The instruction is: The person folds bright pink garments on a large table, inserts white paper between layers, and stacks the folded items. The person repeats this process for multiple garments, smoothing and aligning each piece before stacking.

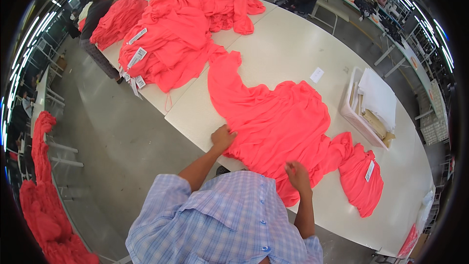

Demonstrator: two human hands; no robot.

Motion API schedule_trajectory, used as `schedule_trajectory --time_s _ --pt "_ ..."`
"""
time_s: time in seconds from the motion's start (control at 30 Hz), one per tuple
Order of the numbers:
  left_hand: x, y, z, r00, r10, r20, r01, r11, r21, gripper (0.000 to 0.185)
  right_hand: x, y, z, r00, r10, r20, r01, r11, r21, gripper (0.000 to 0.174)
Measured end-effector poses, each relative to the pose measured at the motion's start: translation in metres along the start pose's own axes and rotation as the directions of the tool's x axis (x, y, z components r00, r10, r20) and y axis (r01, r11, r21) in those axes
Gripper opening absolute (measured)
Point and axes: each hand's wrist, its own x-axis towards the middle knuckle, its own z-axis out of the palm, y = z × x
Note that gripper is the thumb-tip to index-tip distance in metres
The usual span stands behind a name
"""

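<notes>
A coral-red gathered garment (pixel 274 117) lies spread over the white table (pixel 293 47) in front of me. My left hand (pixel 223 137) is at the garment's near left edge, its fingers curled against the fabric; whether they pinch it is not plain. Over the near right part of the cloth is my right hand (pixel 298 176), fingers bent, and I cannot tell whether it grips anything. To the right, a bunched end of coral cloth (pixel 361 179) bears a white tag (pixel 370 171).
Large heaps of coral garments (pixel 176 40) with white tags cover the table's far left. A pink plastic basket (pixel 362 126) holds papers, near a small white paper slip (pixel 317 75). A person (pixel 97 18) stands beyond the left edge. More coral cloth (pixel 44 212) lies at far left.
</notes>
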Motion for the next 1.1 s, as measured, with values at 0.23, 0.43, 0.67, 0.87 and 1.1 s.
schedule_trajectory --time_s 0.23,0.43,0.67,0.87,1.1 --pt "-0.028 0.064 0.044 0.836 0.545 -0.065 -0.422 0.563 -0.711 0.021 0.115 -0.119 0.052 0.931 -0.362 -0.045 0.339 0.903 -0.265 0.056" --pt "-0.086 0.099 -0.02 0.682 0.447 0.579 -0.206 0.877 -0.435 0.041 0.175 -0.092 0.117 0.948 0.05 0.314 0.209 0.644 -0.735 0.044" --pt "-0.089 0.081 -0.036 0.565 0.618 0.547 -0.318 0.775 -0.546 0.057 0.188 -0.026 0.106 0.962 -0.137 0.236 0.259 0.729 -0.634 0.02" --pt "-0.061 0.044 -0.03 0.713 0.487 0.504 -0.415 0.873 -0.257 0.065 0.255 -0.088 0.02 0.919 -0.282 -0.276 0.187 0.927 -0.325 0.04" --pt "0.085 0.006 -0.118 0.941 0.28 0.191 -0.015 0.598 -0.801 0.023 0.331 -0.241 -0.107 0.791 -0.397 -0.465 0.347 0.918 -0.193 0.033"
